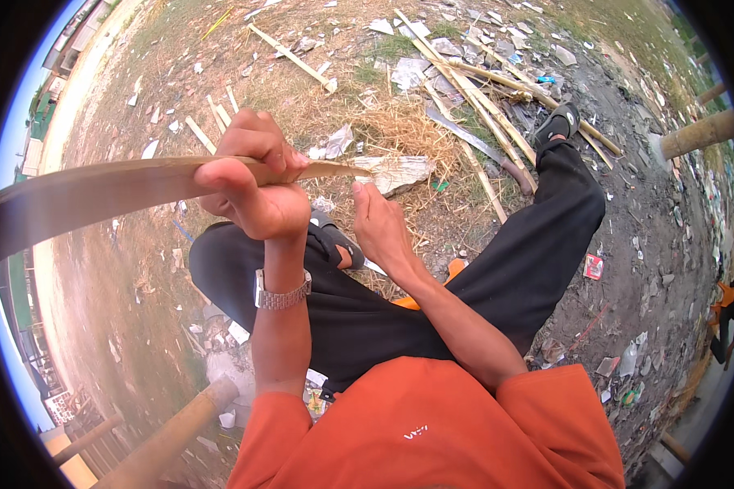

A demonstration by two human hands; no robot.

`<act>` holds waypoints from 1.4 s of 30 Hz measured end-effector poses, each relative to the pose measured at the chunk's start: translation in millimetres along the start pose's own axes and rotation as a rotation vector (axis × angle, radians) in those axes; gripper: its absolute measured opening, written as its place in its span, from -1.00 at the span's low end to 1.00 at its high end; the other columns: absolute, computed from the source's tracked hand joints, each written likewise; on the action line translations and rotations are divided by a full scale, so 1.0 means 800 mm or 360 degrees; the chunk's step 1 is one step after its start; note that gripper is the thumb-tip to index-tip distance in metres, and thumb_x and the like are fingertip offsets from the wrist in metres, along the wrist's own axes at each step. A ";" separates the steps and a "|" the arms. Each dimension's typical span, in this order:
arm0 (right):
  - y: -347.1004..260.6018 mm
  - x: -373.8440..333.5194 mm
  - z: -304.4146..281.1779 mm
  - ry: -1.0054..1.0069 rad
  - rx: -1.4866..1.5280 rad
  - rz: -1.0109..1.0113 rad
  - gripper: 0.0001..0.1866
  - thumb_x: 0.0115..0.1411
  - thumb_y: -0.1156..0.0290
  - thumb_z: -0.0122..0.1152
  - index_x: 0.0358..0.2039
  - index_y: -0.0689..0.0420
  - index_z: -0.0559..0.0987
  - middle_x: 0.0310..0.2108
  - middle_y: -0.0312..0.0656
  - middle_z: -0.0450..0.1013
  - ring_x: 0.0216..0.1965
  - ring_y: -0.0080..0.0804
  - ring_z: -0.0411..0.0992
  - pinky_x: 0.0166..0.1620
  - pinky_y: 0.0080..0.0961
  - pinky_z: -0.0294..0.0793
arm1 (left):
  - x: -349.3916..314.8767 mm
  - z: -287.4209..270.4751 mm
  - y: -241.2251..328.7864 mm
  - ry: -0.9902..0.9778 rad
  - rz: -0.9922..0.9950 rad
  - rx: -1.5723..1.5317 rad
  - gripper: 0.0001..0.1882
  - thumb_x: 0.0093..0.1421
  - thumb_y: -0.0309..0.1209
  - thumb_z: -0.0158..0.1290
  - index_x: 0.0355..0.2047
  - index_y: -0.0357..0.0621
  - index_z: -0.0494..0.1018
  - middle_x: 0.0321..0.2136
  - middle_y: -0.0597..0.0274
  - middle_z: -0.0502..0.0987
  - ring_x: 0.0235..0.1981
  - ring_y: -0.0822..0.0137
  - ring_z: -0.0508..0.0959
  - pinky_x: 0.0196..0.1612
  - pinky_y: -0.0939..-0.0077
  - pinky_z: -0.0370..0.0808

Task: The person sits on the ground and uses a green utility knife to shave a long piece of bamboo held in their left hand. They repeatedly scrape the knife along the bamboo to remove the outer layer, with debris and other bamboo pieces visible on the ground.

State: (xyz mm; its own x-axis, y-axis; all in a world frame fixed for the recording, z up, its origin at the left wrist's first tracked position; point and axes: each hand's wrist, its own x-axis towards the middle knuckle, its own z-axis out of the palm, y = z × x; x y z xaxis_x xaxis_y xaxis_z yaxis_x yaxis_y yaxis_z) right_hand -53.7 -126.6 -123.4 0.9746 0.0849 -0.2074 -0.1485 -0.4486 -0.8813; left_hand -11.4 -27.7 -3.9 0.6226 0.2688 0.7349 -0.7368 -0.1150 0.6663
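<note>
A long, flat, pale brown strip (139,186), which looks like split bamboo, runs from the far left edge to the middle of the view. My left hand (261,183) grips it near its narrow end, thumb below and fingers curled over the top. The strip's tip reaches just above my right hand (381,228). That hand is closed, its thumb pointing up close to the tip; what its fingers hold is hidden. A machete (473,140) with a curved blade and a brown handle lies on the ground ahead, beyond my right hand.
Several split bamboo lengths (489,106) lie ahead to the right, beside straw (404,126) and a pale wood block (395,173). Shorter pieces (294,57) lie farther left. Bamboo poles (701,134) stand at the right and lower left. Litter covers the ground. Orange material (457,267) shows between my legs.
</note>
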 end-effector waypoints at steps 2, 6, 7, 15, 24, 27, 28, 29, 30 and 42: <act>-0.033 -0.008 -0.009 0.0020 0.0177 -0.0080 -0.48 0.35 0.09 -0.36 -0.25 0.31 0.43 -0.52 0.31 0.43 -0.37 0.34 0.40 -0.26 0.10 0.33 | -0.005 0.006 0.002 -0.0009 0.0031 0.0035 -0.30 0.26 0.22 -0.43 -0.73 -0.11 0.16 -0.74 0.36 0.09 -0.77 0.50 0.15 -0.74 0.71 0.12; 0.043 0.018 0.043 0.0204 -0.0081 -0.0019 -0.61 0.35 0.16 -0.29 -0.38 0.23 0.36 -0.64 0.23 0.36 -0.49 0.30 0.36 -0.36 0.08 0.28 | -0.001 0.004 0.000 0.0039 -0.0009 0.0061 -0.30 0.25 0.24 -0.42 -0.73 -0.11 0.16 -0.73 0.36 0.09 -0.76 0.51 0.15 -0.77 0.73 0.14; 0.061 0.023 0.047 0.0211 -0.0046 -0.0034 -0.61 0.35 0.18 -0.28 -0.41 0.23 0.35 -0.63 0.25 0.35 -0.48 0.30 0.35 -0.36 0.09 0.26 | 0.001 0.000 -0.001 0.0063 -0.0042 0.0037 -0.30 0.25 0.24 -0.41 -0.72 -0.11 0.16 -0.73 0.36 0.09 -0.75 0.51 0.15 -0.77 0.73 0.15; 0.019 0.019 0.031 0.0118 0.0041 -0.0084 -0.58 0.35 0.14 -0.31 -0.38 0.26 0.37 -0.57 0.27 0.38 -0.43 0.31 0.37 -0.32 0.09 0.27 | 0.002 -0.004 -0.005 0.0106 -0.0001 0.0052 -0.32 0.25 0.24 -0.40 -0.72 -0.09 0.15 -0.72 0.35 0.09 -0.75 0.52 0.17 -0.81 0.74 0.16; 0.015 0.026 0.043 0.0168 0.0055 -0.0179 -0.55 0.35 0.12 -0.31 -0.39 0.27 0.37 -0.63 0.28 0.36 -0.47 0.32 0.36 -0.35 0.09 0.29 | -0.001 0.003 -0.002 0.0282 0.0043 0.0167 -0.36 0.32 0.11 -0.36 -0.72 -0.13 0.19 -0.74 0.33 0.14 -0.76 0.51 0.20 -0.68 0.71 0.16; 0.045 0.038 0.046 0.0151 -0.0093 0.0031 -0.56 0.35 0.13 -0.31 -0.40 0.26 0.36 -0.63 0.28 0.36 -0.47 0.31 0.36 -0.36 0.08 0.29 | 0.003 0.000 -0.006 0.0346 0.0026 0.0128 -0.37 0.35 0.04 -0.34 -0.73 -0.17 0.19 -0.75 0.31 0.18 -0.75 0.51 0.24 -0.63 0.69 0.17; 0.051 0.041 0.048 0.0167 -0.0036 -0.0030 -0.56 0.35 0.13 -0.31 -0.40 0.26 0.36 -0.63 0.28 0.36 -0.47 0.31 0.37 -0.35 0.08 0.30 | 0.003 0.003 -0.002 0.0369 0.0020 0.0087 -0.37 0.35 0.03 -0.34 -0.73 -0.17 0.19 -0.75 0.31 0.18 -0.74 0.51 0.24 -0.62 0.69 0.16; 0.033 0.035 0.043 0.0155 0.0021 -0.0089 -0.56 0.35 0.13 -0.31 -0.41 0.27 0.36 -0.62 0.28 0.37 -0.46 0.31 0.37 -0.34 0.08 0.31 | 0.000 0.003 -0.002 0.0402 0.0007 0.0070 -0.38 0.35 0.02 -0.34 -0.72 -0.17 0.19 -0.74 0.32 0.18 -0.74 0.51 0.23 -0.61 0.69 0.16; 0.017 0.023 0.037 0.0135 0.0077 -0.0130 -0.56 0.35 0.13 -0.31 -0.41 0.27 0.36 -0.61 0.29 0.37 -0.45 0.31 0.37 -0.33 0.08 0.32 | -0.004 0.002 0.000 0.0386 0.0003 0.0137 -0.38 0.34 0.05 -0.35 -0.71 -0.15 0.18 -0.74 0.32 0.17 -0.74 0.52 0.21 -0.63 0.70 0.17; -0.010 0.018 0.032 0.0088 0.0059 -0.0108 -0.56 0.35 0.11 -0.34 -0.33 0.25 0.38 -0.57 0.27 0.41 -0.43 0.31 0.40 -0.32 0.12 0.32 | -0.004 0.006 0.000 0.0447 0.0004 0.0312 -0.36 0.33 0.10 -0.37 -0.72 -0.13 0.15 -0.75 0.31 0.14 -0.73 0.52 0.17 -0.65 0.72 0.20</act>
State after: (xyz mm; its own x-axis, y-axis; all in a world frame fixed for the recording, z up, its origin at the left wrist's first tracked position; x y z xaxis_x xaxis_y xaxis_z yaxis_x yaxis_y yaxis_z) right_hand -42.6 -99.1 -130.2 0.9902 0.0641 -0.1240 -0.0871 -0.4103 -0.9078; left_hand -12.5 -32.9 -5.4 0.5040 0.5180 0.6912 -0.6564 -0.2905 0.6963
